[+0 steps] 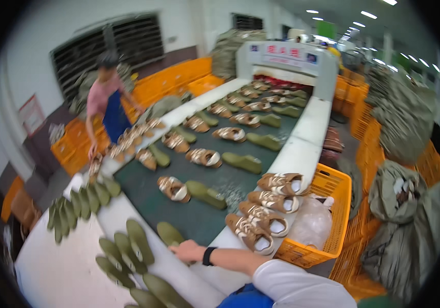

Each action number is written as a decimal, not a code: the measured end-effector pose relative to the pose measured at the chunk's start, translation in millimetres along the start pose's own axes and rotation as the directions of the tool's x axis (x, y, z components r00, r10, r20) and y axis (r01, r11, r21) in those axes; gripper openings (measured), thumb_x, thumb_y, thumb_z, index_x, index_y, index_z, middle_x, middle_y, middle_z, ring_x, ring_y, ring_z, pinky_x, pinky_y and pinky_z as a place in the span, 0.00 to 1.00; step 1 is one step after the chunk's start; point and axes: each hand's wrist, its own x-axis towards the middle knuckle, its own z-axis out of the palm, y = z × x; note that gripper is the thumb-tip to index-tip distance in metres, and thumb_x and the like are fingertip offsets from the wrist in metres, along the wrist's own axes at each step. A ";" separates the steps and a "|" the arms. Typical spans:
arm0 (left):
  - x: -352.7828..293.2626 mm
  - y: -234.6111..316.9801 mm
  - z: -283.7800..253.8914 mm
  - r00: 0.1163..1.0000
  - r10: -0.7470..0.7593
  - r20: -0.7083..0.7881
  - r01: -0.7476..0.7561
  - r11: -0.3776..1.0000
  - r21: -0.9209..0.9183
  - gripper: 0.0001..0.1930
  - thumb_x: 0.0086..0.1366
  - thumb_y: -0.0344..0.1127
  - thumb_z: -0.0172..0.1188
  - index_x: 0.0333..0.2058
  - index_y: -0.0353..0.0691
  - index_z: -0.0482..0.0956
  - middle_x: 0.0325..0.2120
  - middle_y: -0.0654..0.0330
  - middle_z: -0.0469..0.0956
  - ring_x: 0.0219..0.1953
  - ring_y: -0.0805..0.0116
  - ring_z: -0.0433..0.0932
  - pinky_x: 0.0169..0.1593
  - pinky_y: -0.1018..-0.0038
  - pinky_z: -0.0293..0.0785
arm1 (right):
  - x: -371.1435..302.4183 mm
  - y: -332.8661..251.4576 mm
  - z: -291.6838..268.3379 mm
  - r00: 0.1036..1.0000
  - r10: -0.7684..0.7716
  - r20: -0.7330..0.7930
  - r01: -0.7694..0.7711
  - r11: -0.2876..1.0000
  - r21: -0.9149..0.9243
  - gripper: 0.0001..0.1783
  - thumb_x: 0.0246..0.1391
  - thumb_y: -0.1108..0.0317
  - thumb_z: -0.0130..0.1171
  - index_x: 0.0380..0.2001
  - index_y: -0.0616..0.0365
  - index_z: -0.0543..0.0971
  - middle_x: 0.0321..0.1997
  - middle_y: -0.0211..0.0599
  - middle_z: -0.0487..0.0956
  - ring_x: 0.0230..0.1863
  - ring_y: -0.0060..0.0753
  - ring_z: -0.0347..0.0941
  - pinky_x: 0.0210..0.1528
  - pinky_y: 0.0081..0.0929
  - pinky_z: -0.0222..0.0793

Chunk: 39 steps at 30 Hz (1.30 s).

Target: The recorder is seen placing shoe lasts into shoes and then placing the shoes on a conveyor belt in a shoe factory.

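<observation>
My right hand (188,251), with a black band at the wrist, reaches in from the lower right over the near edge of the dark green conveyor belt (145,190). Its fingers are closed at the near end of an olive-green insole (168,233), which lies flat at the belt's edge. Left of this hand, several matching insoles (139,241) rest on the white table (84,262). Ahead on the belt sits a brown-and-white sneaker (174,189) beside another green insole (205,194). My left hand is out of view.
Rows of sneakers and insoles run toward a white tunnel machine (286,59). Several sneakers (263,218) line the right ledge, next to an orange crate (327,205) holding clear plastic. A co-worker (108,100) stands left of the belt. Grey sacks (404,118) and crates flank the right side.
</observation>
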 end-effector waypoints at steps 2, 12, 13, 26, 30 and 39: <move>-9.2 -3.0 -9.1 0.999 -0.043 -0.033 0.044 0.999 0.012 0.08 0.49 0.29 0.57 0.30 0.34 0.78 0.29 0.46 0.74 0.35 0.48 0.70 0.44 0.61 0.66 | 10.3 0.3 5.1 0.998 -0.035 0.058 0.035 0.999 0.011 0.23 0.51 0.63 0.41 0.53 0.40 0.66 0.26 0.49 0.76 0.29 0.51 0.75 0.29 0.44 0.68; -4.3 -25.1 12.2 0.997 -0.039 -0.064 0.039 0.999 0.003 0.09 0.46 0.29 0.58 0.29 0.34 0.78 0.29 0.46 0.75 0.34 0.49 0.71 0.42 0.62 0.68 | 1.8 5.2 2.2 0.966 -0.097 0.241 0.148 0.969 -0.199 0.19 0.50 0.70 0.42 0.48 0.46 0.67 0.25 0.44 0.76 0.27 0.49 0.75 0.26 0.40 0.66; -2.8 -25.7 13.1 0.998 -0.038 -0.059 0.038 0.999 0.003 0.09 0.46 0.29 0.58 0.29 0.34 0.78 0.29 0.46 0.75 0.34 0.49 0.72 0.42 0.62 0.68 | 0.7 9.5 2.4 0.968 -0.100 0.230 0.141 0.976 -0.167 0.19 0.51 0.69 0.42 0.48 0.46 0.67 0.25 0.44 0.76 0.27 0.49 0.75 0.26 0.40 0.66; -2.0 -44.1 18.9 0.999 -0.041 -0.034 0.042 0.999 0.034 0.10 0.46 0.31 0.59 0.29 0.35 0.79 0.28 0.48 0.76 0.33 0.53 0.74 0.41 0.64 0.71 | -59.7 42.3 -52.0 0.986 -0.102 0.135 0.103 0.995 -0.002 0.18 0.36 0.73 0.53 0.36 0.55 0.76 0.29 0.45 0.78 0.33 0.49 0.75 0.31 0.42 0.70; -6.5 -60.5 26.4 0.994 -0.097 -0.046 0.097 0.995 -0.001 0.11 0.47 0.32 0.59 0.30 0.34 0.79 0.29 0.47 0.76 0.34 0.54 0.74 0.41 0.65 0.72 | -141.3 92.7 -86.2 0.977 0.043 -0.207 -0.083 0.979 -0.187 0.05 0.37 0.73 0.55 0.21 0.59 0.79 0.24 0.43 0.78 0.27 0.46 0.76 0.24 0.40 0.71; 23.6 -5.4 4.4 0.937 -0.326 0.127 0.343 0.925 -0.163 0.13 0.54 0.35 0.56 0.34 0.32 0.78 0.31 0.46 0.76 0.36 0.52 0.73 0.45 0.66 0.68 | -264.4 98.2 -97.3 0.886 0.448 -0.116 -0.453 0.892 -0.016 0.21 0.44 0.68 0.52 0.46 0.48 0.68 0.25 0.41 0.78 0.28 0.46 0.76 0.26 0.41 0.69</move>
